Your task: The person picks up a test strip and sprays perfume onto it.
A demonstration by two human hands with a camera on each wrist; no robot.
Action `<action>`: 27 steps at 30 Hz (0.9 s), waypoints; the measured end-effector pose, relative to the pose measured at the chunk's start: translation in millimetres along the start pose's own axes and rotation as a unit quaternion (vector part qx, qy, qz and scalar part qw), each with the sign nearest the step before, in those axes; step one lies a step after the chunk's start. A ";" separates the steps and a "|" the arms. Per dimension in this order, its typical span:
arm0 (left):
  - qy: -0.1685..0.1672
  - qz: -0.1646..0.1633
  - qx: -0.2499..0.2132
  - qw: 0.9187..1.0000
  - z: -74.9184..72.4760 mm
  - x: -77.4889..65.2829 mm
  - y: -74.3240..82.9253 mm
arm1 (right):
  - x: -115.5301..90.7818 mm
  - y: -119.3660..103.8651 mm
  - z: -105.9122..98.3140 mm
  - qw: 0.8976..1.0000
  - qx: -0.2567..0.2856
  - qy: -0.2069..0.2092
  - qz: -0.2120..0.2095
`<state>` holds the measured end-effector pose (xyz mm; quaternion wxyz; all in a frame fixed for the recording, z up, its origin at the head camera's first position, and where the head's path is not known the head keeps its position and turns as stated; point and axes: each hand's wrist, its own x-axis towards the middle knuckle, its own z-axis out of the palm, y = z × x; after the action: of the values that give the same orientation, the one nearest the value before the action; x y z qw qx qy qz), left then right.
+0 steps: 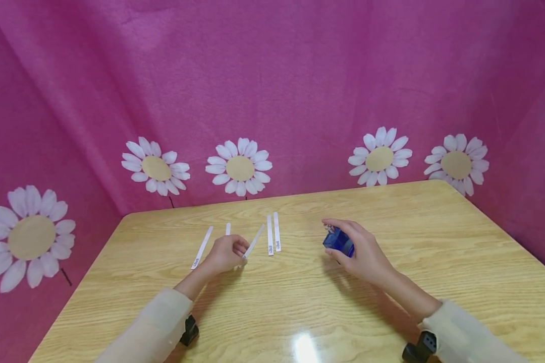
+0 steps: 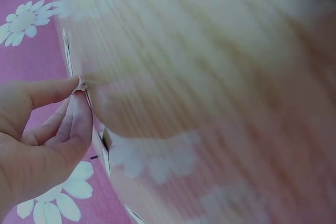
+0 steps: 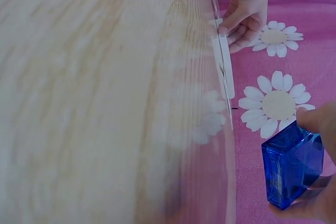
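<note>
My left hand (image 1: pixel 227 253) pinches the printed end of a white paper test strip (image 1: pixel 255 239) between thumb and fingers, its plain end slanting up and to the right. In the left wrist view, thumb and fingertips meet on that strip's end. My right hand (image 1: pixel 365 254) grips a blue glass perfume bottle (image 1: pixel 339 242), with thumb and fingers on opposite sides. A small metallic neck shows at the bottle's upper end in the head view. Seen from the right wrist, the bottle (image 3: pixel 291 166) is square-edged and see-through, held over the table.
Two white strips (image 1: pixel 270 236) lie side by side just right of my left hand. Another strip (image 1: pixel 202 247) rests to its left, and one more (image 1: pixel 228 229) is partly hidden behind it. A pink curtain (image 1: pixel 300 101) with daisies hangs behind the wooden table (image 1: pixel 272 302).
</note>
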<state>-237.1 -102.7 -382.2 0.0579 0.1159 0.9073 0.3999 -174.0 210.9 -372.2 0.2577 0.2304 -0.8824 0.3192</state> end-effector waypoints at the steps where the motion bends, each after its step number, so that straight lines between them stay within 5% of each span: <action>1: 0.002 0.000 0.003 1.000 0.7 0.5 -0.2 | -0.1 -0.2 -0.1 1.000 0.000 0.000 0.001; 15: 0.031 0.001 0.039 0.999 1.0 1.1 2.5 | 1.2 -3.9 -2.3 1.000 0.001 -0.003 0.004; 22: 0.056 -0.022 -0.007 0.998 -1.3 -0.2 -2.0 | 0.5 -5.4 -1.8 1.000 0.003 -0.006 0.008; 27: 0.044 -0.059 -0.040 0.996 -6.7 0.0 -1.6 | 2.2 -6.6 -2.0 1.000 0.000 -0.007 0.009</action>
<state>-238.7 -108.5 -378.9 0.0461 0.0418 0.8977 0.4363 -171.4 207.1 -366.6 0.2485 0.2253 -0.8861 0.3200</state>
